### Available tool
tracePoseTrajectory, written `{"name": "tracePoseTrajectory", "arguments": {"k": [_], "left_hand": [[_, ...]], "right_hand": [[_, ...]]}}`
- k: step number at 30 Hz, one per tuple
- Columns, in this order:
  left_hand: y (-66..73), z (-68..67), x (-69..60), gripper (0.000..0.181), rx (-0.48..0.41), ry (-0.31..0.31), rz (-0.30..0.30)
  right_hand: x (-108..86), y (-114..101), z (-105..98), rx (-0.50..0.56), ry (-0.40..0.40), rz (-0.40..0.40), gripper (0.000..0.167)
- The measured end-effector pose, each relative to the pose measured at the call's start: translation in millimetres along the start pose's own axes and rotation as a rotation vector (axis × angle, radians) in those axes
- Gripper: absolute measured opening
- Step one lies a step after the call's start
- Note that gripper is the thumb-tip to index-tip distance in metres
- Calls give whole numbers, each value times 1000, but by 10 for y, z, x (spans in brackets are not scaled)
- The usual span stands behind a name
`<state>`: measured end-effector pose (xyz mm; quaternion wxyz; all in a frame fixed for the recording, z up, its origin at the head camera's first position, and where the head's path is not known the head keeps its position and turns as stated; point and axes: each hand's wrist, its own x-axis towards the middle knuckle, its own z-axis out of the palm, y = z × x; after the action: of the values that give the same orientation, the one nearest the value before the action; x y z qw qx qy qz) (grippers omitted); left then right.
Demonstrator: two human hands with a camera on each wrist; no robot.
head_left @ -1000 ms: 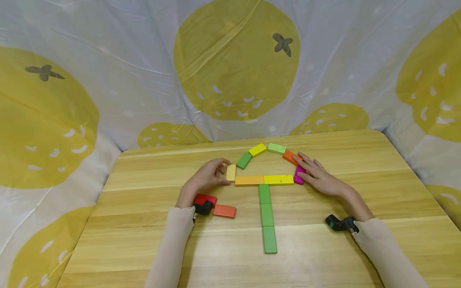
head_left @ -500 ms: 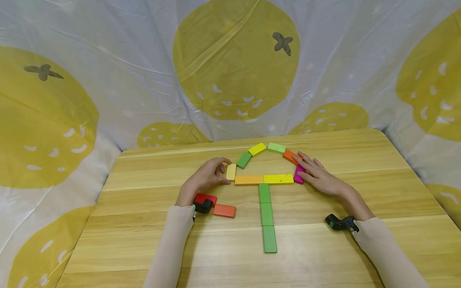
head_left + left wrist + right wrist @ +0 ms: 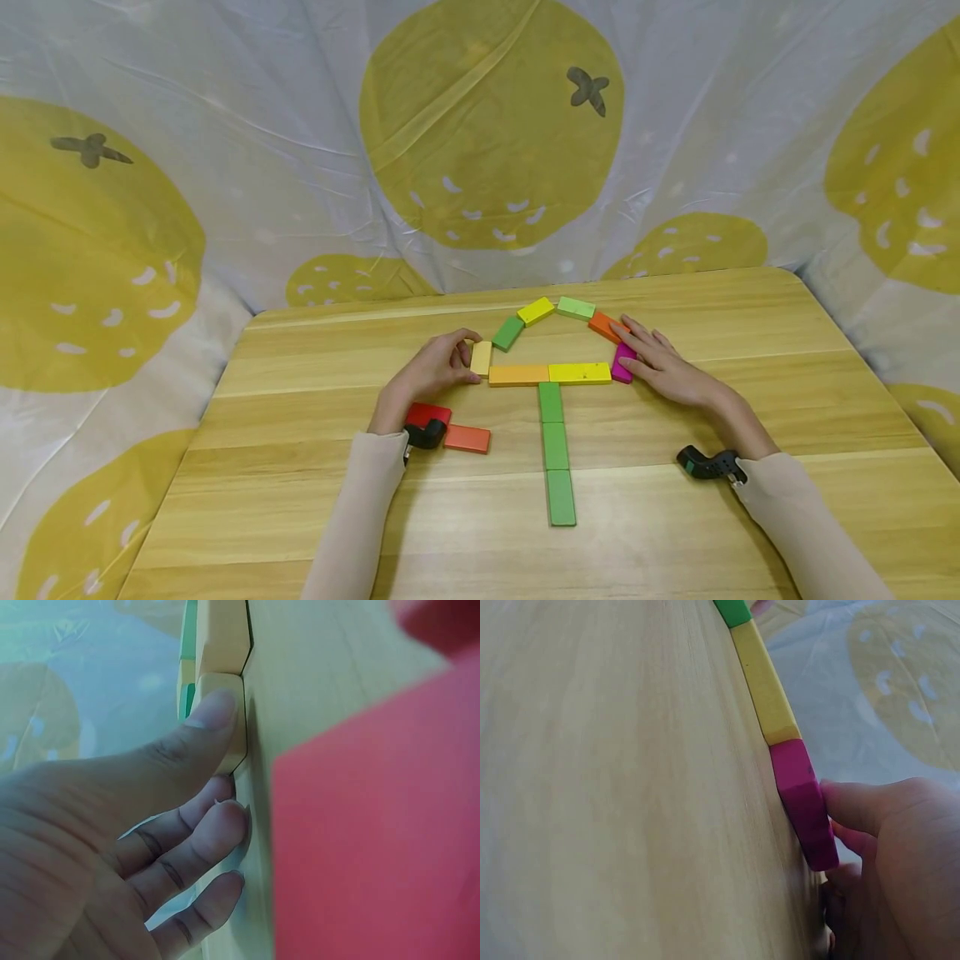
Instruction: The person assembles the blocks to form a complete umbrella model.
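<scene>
My left hand (image 3: 435, 367) pinches a cream wooden block (image 3: 482, 358) between thumb and index finger; the left wrist view shows the thumb (image 3: 214, 712) on the block's near end. On the other side, my right hand (image 3: 667, 371) rests its outstretched fingers on an orange-red block (image 3: 603, 326) and its thumb on a magenta block (image 3: 804, 799). A dark green block (image 3: 508, 332), a yellow block (image 3: 536, 311) and a light green block (image 3: 576, 307) continue the arc between the hands. Below it, an orange block (image 3: 519, 376) and a longer-looking yellow block (image 3: 580, 372) form a straight row.
Three green blocks (image 3: 556, 446) run in a line from the row toward the near edge of the wooden table (image 3: 637, 533). Two red blocks (image 3: 468, 439) lie beside my left wrist. A fruit-patterned cloth (image 3: 300, 167) hangs behind the table.
Both hands stay almost still on the same blocks. The cream block has barely shifted, and the other blocks keep their places.
</scene>
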<state>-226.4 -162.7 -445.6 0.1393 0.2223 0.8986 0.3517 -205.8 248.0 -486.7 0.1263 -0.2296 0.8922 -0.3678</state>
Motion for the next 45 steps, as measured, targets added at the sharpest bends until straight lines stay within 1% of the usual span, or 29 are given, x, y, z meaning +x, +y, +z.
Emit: {"name": "tracePoseTrajectory", "arguments": {"k": [8,13,19,31,38,42,45], "left_hand": [[44,16,-13,59,-7,0,-12],[39,33,-20,60,3,-1,-24],[22,57,-25,60,26,9,-18],[83,108,-8,59,31,14,-5],[97,119,-30,58,39,30,-8],[95,120,-39,58,26,28,-17],[98,114,-49,60,12,22,-28]], "right_hand": [[7,5,1,11,-4,4,65],[6,3,0,9,-2,8,66],[-4,-3,-4,10,0,9,67],[-29,-4,-13,21,-4,12,67],[-22,-21,-18,22,-8,16,68],[-47,-67,-75,17,19,32,73],[-81,-114,-138,-24,81,45,77]]}}
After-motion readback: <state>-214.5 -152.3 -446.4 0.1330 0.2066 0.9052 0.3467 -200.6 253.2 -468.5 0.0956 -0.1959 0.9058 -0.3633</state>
